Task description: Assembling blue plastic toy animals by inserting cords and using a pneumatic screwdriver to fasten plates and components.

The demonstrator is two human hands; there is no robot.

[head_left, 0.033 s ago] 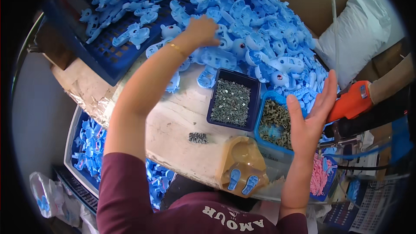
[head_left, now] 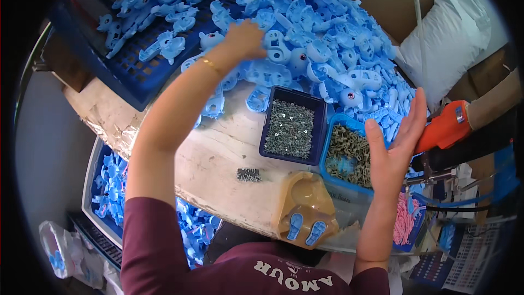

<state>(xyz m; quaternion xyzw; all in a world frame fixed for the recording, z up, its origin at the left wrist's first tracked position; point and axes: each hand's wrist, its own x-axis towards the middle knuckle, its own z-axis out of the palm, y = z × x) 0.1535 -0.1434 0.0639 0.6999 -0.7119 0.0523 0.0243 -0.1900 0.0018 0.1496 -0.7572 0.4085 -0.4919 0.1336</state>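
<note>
Left hand point(head_left: 245, 39) moved slightly left at blue plastic parts point(head_left: 319, 51), grip unclear, right hand point(head_left: 393, 159) spread

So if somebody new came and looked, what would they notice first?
Probably the huge heap of light-blue plastic toy-animal pieces across the far side of the pale worktable, with the person's left hand at its near left part. Next might be the bright orange-red plastic tool at the right, beside the open right hand. Then the tan, rounded block at the near edge, with two small blue foot-shaped pieces on it.
</note>
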